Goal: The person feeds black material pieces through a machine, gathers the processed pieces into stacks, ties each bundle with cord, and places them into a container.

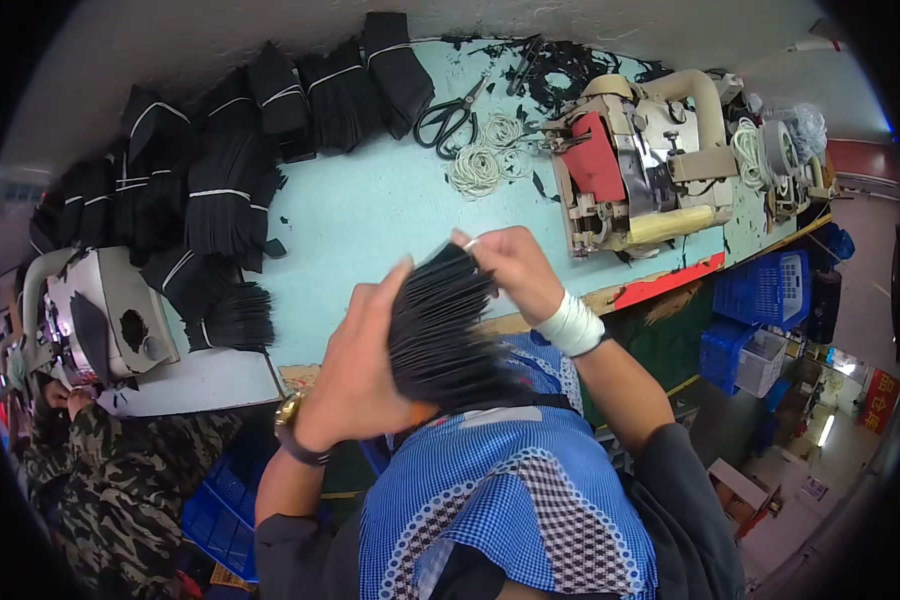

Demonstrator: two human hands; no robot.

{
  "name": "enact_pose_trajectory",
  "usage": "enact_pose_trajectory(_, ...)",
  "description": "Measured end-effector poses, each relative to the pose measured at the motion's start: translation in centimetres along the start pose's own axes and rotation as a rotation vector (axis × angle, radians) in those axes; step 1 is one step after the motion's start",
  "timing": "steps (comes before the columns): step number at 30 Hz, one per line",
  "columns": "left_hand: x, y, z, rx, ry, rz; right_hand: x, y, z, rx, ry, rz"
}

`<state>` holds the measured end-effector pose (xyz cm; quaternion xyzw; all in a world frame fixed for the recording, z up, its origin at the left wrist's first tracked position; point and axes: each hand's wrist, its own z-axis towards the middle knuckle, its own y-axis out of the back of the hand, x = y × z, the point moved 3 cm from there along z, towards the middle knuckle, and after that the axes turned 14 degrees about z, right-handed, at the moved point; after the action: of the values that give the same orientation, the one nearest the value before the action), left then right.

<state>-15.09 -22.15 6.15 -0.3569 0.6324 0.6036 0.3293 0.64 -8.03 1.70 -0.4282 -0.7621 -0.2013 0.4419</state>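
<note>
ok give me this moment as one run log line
left hand: holding black stack | right hand: at stack's upper corner | scissors: on table

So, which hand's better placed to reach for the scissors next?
Probably the right hand: it's only at a corner of the black stack, while the left hand supports its side.

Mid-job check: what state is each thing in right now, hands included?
Left hand: closed around the stack
Right hand: at the stack's upper corner, exact grip unclear
Stack: held, edges fanned
Wrist bands: wrapped around the right wrist
Bundles: tied with white bands
Loose bands: heaped on the table
Scissors: lying down, unheld
Right machine: upright, running or not unclear
</note>
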Motion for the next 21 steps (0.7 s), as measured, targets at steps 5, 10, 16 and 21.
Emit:
enact_pose_trajectory(5,6.6,-2.8,0.4,-0.201,0.38,0.531,3.5,-1.9,-7.4,0.043,0.653,-0.806)
enact_pose_trajectory(10,6.5,-3.8,0.0,0.004,0.601,-0.866,2.7,-1.9,-9.3,0.005,0.76,-0.647)
enact_pose_trajectory(16,4.9,-9.2,-8.9,-0.244,0.413,-1.429,0.5,-2.0,-8.2,0.231,0.462,-0.243)
enact_pose_trajectory(21,1.8,-7.4,-15.2,-0.648,0.076,-1.42,-0.5,5.5,-8.9,0.347,0.066,-0.041)
